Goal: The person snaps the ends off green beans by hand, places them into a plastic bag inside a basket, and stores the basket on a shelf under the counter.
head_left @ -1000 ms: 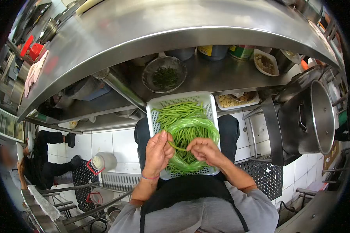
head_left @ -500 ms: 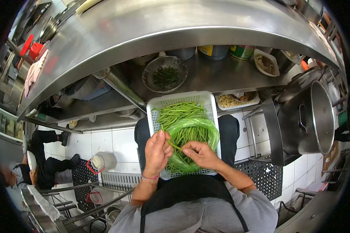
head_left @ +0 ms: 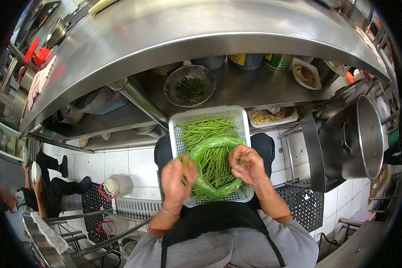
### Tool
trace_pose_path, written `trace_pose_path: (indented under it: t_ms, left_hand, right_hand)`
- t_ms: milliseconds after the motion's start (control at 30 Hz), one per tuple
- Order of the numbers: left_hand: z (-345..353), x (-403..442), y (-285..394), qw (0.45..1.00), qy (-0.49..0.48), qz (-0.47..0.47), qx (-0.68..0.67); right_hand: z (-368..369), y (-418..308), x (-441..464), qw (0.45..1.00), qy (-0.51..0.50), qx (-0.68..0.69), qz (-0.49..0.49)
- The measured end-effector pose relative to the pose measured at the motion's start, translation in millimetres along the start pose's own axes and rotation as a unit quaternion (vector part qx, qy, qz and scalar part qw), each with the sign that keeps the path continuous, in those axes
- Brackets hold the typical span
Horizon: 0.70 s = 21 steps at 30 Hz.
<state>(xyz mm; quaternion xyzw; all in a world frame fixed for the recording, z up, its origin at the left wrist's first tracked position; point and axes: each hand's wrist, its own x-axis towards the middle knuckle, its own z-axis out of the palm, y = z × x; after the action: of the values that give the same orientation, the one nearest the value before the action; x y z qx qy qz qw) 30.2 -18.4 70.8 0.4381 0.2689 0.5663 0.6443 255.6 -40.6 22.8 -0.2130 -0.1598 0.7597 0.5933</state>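
Observation:
A white plastic basket (head_left: pixel 177 120) rests on the lap, with long green beans (head_left: pixel 205 130) at its far end. Inside it an open green plastic bag (head_left: pixel 195 154) holds more green beans (head_left: pixel 216 163). At the left rim of the bag is my left hand (head_left: pixel 178 176), blurred by motion, its fingers closed round a green bean. My right hand (head_left: pixel 247 164) is over the bag's right rim, fingertips pinched on a small dark green piece, too small to name surely.
Ahead runs a steel counter (head_left: pixel 201 42); its lower shelf bears a bowl of chopped greens (head_left: pixel 190 89). A large steel pot (head_left: pixel 350 136) stands at the right. At the left are a white bucket (head_left: pixel 120 185) and another person (head_left: pixel 27 201) holding a pale dish.
My hands have moved apart, the right one up and to the right, off the bean both were holding. The person at the left has shifted, and a pale dish shows in that person's hand.

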Motion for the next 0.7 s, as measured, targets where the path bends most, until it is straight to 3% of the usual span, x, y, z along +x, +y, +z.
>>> trace_pose_path:
  t_ms: [67, 167, 233, 300, 433, 533, 600, 633, 700]
  left_hand:
    - [-2.8, 13.1, 6.6, 0.982, 0.097, -0.086, -0.138]
    - [-12.0, 11.6, 6.6, 0.973, 0.14, -0.136, -0.126]
    - [-11.2, 9.1, 4.8, 0.973, 0.15, -0.145, -0.102]
    - [-13.7, 7.4, 4.0, 0.974, 0.153, -0.139, -0.088]
    - [-26.5, 4.1, 8.6, 0.983, 0.128, -0.117, -0.068]
    - [-32.9, 3.3, 13.5, 0.986, 0.113, -0.115, -0.049]
    - [-39.4, 1.6, 10.5, 0.987, 0.102, -0.118, -0.023]
    - [-36.5, 1.4, 6.1, 0.988, 0.092, -0.099, 0.076]
    - [-22.5, 1.7, -6.0, 0.959, 0.074, -0.054, 0.269]
  right_hand:
    - [-5.8, -0.7, 1.6, 0.999, 0.0, -0.053, -0.008]
    - [-1.6, 0.9, 4.8, 0.985, 0.004, -0.173, 0.013]
    - [6.3, 8.2, 13.3, 0.941, -0.004, -0.339, 0.003]
    - [-7.4, 20.9, 23.6, 0.869, -0.015, -0.495, -0.003]
    - [11.6, 25.8, 31.1, 0.649, -0.014, -0.729, -0.217]
    - [3.6, 28.5, 28.5, 0.582, -0.032, -0.791, -0.187]
    - [-0.6, 28.1, 23.3, 0.572, -0.035, -0.802, -0.168]
    - [-2.6, 27.4, 21.2, 0.566, -0.04, -0.808, -0.159]
    - [5.8, 16.5, 12.6, 0.609, -0.051, -0.771, -0.18]
